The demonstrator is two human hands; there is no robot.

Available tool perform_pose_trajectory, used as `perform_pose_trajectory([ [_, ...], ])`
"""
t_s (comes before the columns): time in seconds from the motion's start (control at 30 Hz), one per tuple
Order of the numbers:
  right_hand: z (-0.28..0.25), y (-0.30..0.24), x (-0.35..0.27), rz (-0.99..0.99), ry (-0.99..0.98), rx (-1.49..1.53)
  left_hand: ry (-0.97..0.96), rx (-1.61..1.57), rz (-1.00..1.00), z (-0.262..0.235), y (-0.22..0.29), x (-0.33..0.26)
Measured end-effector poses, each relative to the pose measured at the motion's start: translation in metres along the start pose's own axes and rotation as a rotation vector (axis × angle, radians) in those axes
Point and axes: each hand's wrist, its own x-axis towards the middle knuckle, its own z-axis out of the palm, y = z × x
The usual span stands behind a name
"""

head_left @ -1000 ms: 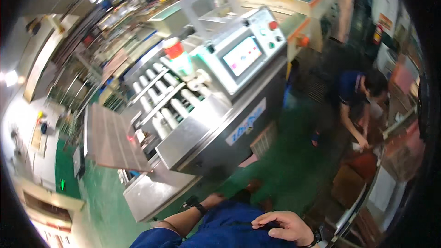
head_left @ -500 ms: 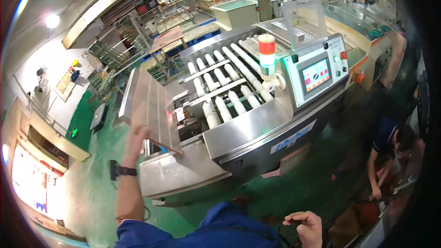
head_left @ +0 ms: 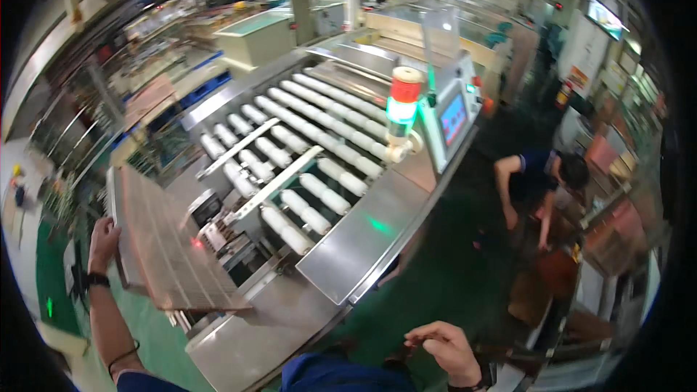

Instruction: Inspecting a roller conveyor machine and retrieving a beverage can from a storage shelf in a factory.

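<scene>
The brown board [head_left: 170,254] stands tilted at the near left end of the machine, beside the white rollers [head_left: 327,189] and against a grey plate [head_left: 125,247] on its left side. From where I stand, a small red light shows on its right edge. The person's left hand [head_left: 104,241] is at the far left edge of the plate, with the fingers bent inward; I cannot tell if they grip this edge or only rest near it. The right hand [head_left: 444,348] is well apart from the board, over the near side, half open with the fingers loosely curved, and I see nothing in it.

The metal worktop [head_left: 254,337] lies just below the board, on the near side. On the right of the rollers there is a signal lamp [head_left: 404,98], lit green under its red part. Farther right, a co-worker [head_left: 541,174] bends down.

In my judgement, the step in hand is the handling of the board at its left side. The next move would call for a sure hold on an edge, with the fingers kept away from the rollers.
</scene>
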Motion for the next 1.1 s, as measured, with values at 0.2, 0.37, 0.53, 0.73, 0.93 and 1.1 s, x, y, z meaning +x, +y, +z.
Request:
perform_pose_trajectory([
  [0.2, 0.054, 0.031, 0.013, 0.055, -0.101, -0.118, -0.036, -0.587, -0.165, 0.03, -0.086, 0.044],
  [0.37, 0.092, 0.05, -0.015, -0.061, -0.015, -0.324, -0.164, -0.528, -0.052, 0.056, -0.084, 0.088],
  [0.53, 0.123, 0.075, -0.069, 0.032, 0.132, -0.287, -0.414, -0.356, 0.108, 0.062, -0.106, 0.138],
  [0.73, 0.153, 0.139, -0.134, -0.006, 0.322, -0.2, -0.275, -0.353, 0.158, 0.081, -0.131, 0.179],
  [0.93, 0.191, 0.163, -0.144, -0.049, 0.429, -0.107, -0.283, -0.331, 0.214, 0.096, -0.104, 0.169],
  [1.1, 0.21, 0.177, -0.116, -0.06, 0.464, -0.013, -0.005, 0.052, 0.421, 0.111, -0.156, 0.22],
])
